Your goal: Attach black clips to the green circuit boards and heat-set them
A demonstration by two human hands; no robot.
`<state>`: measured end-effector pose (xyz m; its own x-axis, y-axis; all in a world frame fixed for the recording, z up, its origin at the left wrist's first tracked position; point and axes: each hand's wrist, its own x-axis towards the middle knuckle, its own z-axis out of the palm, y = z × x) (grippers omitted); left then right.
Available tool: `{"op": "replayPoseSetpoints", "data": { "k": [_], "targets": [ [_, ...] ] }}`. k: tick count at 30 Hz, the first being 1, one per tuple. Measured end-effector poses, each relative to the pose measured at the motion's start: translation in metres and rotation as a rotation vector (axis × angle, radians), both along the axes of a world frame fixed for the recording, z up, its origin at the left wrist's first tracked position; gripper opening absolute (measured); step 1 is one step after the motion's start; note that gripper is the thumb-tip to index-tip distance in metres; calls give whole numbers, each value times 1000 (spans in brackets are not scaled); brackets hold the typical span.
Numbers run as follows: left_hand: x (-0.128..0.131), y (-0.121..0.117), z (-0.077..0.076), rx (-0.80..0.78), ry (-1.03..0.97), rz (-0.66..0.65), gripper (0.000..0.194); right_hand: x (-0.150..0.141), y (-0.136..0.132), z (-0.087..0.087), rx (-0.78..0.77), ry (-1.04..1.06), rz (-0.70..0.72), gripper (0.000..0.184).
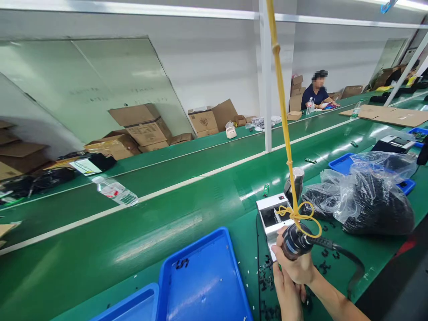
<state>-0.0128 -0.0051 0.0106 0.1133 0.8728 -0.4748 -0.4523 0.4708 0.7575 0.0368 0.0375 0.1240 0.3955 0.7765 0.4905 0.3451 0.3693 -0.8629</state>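
My right hand (299, 267) is wrapped around a black electric screwdriver (294, 243), which hangs from a yellow cord (282, 89) tied in a bow at its top. A thick black cable leads off the tool to the right. Just below, my left hand (287, 292) is closed with its fingertips under the screwdriver. A sliver of green shows near those fingers, but what they hold is mostly hidden. Beyond both hands stands a white screw feeder (267, 204) with a dark open top. Small black plastic parts (266, 278) lie scattered around the hands.
Blue trays (200, 276) sit at my left. Clear bags of black parts (377, 200) lie on the right, near another blue tray (341, 164). Small green circuit boards (266, 190) rest on the green belt (187, 200), as does a water bottle (115, 191). A person (319, 93) sits across the line.
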Motion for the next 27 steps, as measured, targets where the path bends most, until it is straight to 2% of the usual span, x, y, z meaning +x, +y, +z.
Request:
{"op": "replayPoseSetpoints", "data": {
  "k": [4, 10, 15, 18, 21, 27],
  "targets": [
    [-3, 5, -2, -4, -38, -9, 76, 1, 3, -3, -4, 37, 11, 8],
    [-5, 11, 6, -15, -49, -28, 75, 19, 7, -13, -8, 172, -23, 30],
    [-7, 10, 5, -11, -66, -45, 71, 26, 12, -29, -69, 140, -8, 16],
    [-9, 10, 1, -2, -72, -52, 70, 25, 11, -35, -93, 118, 3, 36],
    [-7, 9, -4, -6, -75, -52, 71, 23, 9, -35, -88, 105, 7, 37],
    [2, 7, -8, -35, -41, 57, 72, 21, 2, -24, -22, 92, -15, 27]
  ]
}}
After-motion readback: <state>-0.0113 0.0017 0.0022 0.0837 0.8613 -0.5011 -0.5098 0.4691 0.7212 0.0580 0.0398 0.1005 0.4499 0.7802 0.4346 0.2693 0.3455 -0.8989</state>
